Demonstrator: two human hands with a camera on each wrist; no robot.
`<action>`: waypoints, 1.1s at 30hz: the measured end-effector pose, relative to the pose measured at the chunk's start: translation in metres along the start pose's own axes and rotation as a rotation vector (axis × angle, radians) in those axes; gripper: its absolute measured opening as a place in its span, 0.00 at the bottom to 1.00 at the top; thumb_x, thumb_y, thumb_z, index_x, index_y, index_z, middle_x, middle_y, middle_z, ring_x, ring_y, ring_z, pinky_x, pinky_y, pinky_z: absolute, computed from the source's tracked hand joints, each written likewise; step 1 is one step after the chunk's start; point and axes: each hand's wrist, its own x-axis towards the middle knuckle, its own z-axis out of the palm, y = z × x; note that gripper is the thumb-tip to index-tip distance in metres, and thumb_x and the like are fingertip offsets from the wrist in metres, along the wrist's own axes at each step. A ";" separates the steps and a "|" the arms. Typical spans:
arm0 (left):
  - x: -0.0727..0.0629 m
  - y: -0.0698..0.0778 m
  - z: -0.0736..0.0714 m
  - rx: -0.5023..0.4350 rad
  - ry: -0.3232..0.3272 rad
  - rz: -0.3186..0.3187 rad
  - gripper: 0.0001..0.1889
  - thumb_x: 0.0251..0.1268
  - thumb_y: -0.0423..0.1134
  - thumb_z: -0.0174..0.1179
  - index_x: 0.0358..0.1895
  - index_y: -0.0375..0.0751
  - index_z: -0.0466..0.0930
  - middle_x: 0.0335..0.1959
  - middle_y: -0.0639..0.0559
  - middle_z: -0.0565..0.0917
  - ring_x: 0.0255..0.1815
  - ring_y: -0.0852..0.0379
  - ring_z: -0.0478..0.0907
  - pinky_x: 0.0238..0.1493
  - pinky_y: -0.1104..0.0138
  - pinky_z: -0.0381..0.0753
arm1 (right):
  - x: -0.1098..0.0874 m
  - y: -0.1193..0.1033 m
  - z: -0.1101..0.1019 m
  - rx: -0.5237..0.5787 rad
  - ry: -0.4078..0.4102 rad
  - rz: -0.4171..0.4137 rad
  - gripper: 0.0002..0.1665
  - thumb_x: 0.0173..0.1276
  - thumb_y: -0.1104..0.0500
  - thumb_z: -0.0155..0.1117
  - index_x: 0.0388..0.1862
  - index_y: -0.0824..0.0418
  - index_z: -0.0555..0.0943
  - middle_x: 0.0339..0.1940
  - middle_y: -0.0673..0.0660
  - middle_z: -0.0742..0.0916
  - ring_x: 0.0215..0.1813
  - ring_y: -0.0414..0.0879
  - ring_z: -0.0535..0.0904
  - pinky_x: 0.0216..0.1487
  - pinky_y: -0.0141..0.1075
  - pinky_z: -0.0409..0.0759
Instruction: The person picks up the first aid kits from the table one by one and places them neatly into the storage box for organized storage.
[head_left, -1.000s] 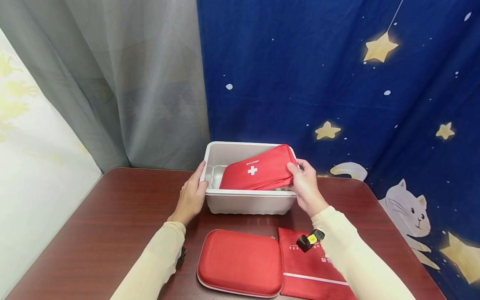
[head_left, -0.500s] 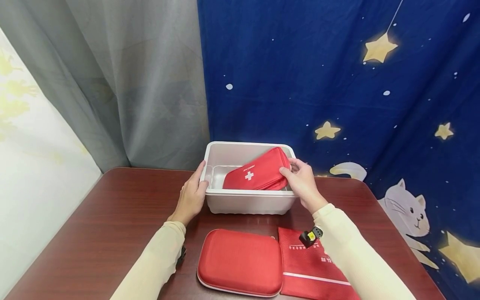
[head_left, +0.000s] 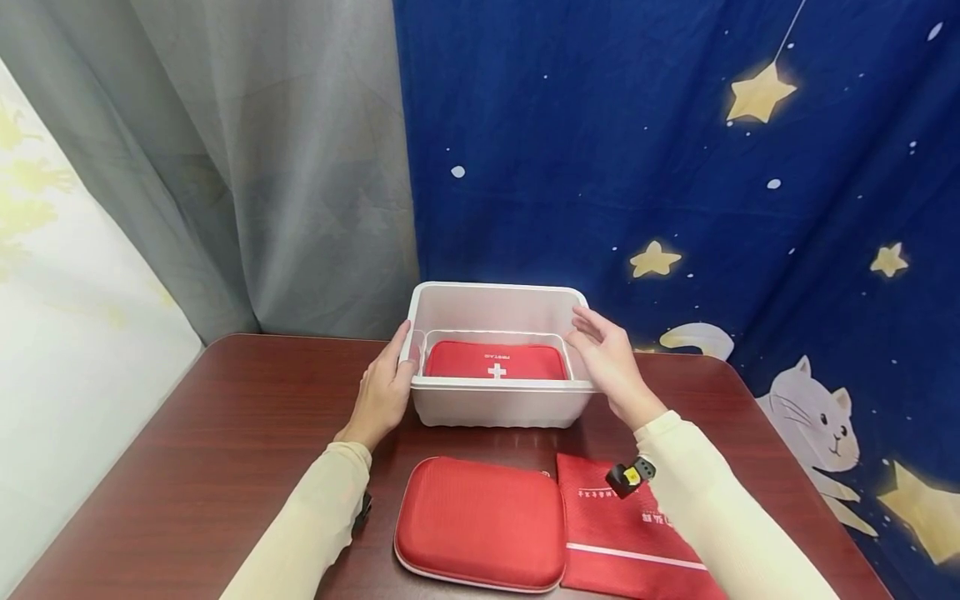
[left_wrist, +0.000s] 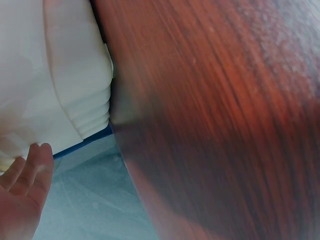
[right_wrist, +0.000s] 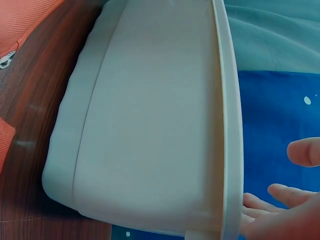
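A white plastic bin stands on the table. Inside lies a red first aid pouch with a white cross, flat at the bottom, its near edge hidden by the front rim. My left hand holds the bin's left side, thumb at the rim and fingers along the outer wall. In the left wrist view, straight fingers touch that wall. Over the right rim, my right hand has its fingers apart and nothing between them. The right wrist view shows the thumb away from the fingers.
Nearer on the dark red wooden table lie a red zipped hard case and a flat red fabric bag, partly under my right forearm. Grey and blue curtains hang behind the bin.
My right hand has let go of the first aid pouch, which was tilted in its grip and now lies flat in the bin. The left hand has stayed in place.
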 end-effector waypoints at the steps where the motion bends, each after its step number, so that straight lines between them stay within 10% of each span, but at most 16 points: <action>1: 0.000 0.000 0.000 -0.002 0.000 -0.001 0.32 0.72 0.38 0.42 0.79 0.50 0.56 0.75 0.44 0.64 0.73 0.46 0.64 0.71 0.44 0.61 | 0.000 0.001 -0.001 0.006 0.005 -0.007 0.32 0.73 0.61 0.56 0.76 0.61 0.66 0.71 0.64 0.74 0.73 0.55 0.67 0.73 0.48 0.62; 27: -0.001 -0.001 0.000 -0.005 0.002 -0.003 0.31 0.73 0.38 0.43 0.79 0.50 0.55 0.76 0.45 0.64 0.74 0.46 0.63 0.71 0.44 0.61 | -0.009 0.026 -0.050 0.070 0.060 0.013 0.33 0.77 0.54 0.52 0.77 0.64 0.62 0.72 0.66 0.72 0.69 0.58 0.70 0.72 0.49 0.64; 33: -0.001 0.001 0.001 -0.012 -0.003 -0.009 0.31 0.73 0.38 0.43 0.79 0.51 0.55 0.76 0.46 0.64 0.74 0.46 0.63 0.71 0.44 0.61 | -0.012 0.039 -0.059 0.017 0.081 0.021 0.31 0.78 0.55 0.51 0.75 0.65 0.64 0.66 0.68 0.77 0.54 0.37 0.79 0.62 0.32 0.74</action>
